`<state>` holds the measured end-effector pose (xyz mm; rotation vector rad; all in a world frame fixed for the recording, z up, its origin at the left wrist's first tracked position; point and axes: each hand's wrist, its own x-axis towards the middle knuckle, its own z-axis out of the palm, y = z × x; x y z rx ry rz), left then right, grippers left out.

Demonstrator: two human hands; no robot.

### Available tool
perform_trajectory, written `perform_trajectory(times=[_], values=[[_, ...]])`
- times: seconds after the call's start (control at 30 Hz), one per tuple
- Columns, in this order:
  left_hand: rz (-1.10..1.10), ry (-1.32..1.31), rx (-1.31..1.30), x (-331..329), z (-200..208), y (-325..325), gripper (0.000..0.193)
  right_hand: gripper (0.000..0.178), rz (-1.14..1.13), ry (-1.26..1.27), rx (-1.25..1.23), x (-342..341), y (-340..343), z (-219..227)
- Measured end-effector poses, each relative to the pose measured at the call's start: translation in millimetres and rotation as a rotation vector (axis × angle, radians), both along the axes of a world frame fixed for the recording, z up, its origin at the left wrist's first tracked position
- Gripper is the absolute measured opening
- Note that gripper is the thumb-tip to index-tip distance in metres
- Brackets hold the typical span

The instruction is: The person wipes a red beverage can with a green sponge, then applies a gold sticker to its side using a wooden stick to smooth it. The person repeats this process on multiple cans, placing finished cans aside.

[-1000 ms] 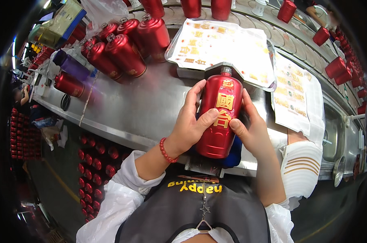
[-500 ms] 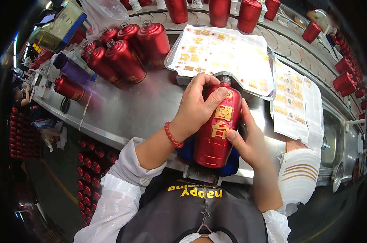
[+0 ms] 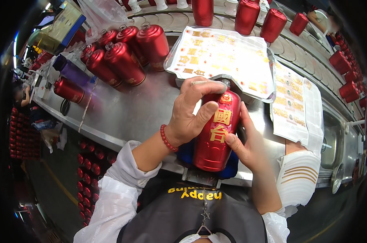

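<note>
A glossy red bottle (image 3: 213, 153) with raised gold characters and a small emblem lies tilted on a blue cloth (image 3: 231, 167), its neck pointing away from me. My left hand (image 3: 190, 108), with a red bead bracelet at the wrist, curls over the neck and shoulder. Its index finger touches the neck, and the thumb is bent beside the emblem. From the other side my right hand (image 3: 252, 146) grips the body, fingers along the right flank and thumb beside the lower character. Just beyond the neck, a sheet of gold and red stickers (image 3: 220, 56) covers a metal tray (image 3: 173, 73).
Several red bottles (image 3: 124, 62) stand on the steel table (image 3: 122, 117) to the left, near a purple bottle (image 3: 72, 69). More sticker sheets (image 3: 289, 99) lie at the right by a sink (image 3: 333, 150). A conveyor (image 3: 291, 50) carrying bottles curves along the back, where another person (image 3: 321, 20) is visible.
My left thumb has come off the emblem and drawn back left, while the index finger extends to the neck. My right hand keeps its hold. Bottles on the conveyor have shifted right.
</note>
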<state>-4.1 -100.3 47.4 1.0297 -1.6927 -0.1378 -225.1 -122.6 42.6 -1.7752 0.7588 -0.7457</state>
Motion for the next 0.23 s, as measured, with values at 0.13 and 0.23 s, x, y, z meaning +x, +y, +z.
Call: perform_trajectory(times=[0.13,0.23], values=[[-0.070,0.257,0.275,-0.6,-3.0,-5.7,0.032,0.093,-0.002,-0.029,0.030,1.9,0.0,0.2],[-0.110,0.317,0.492,2.1,-6.6,-12.7,0.033,0.094,-0.004,-0.017,0.027,1.1,0.2,-0.5]])
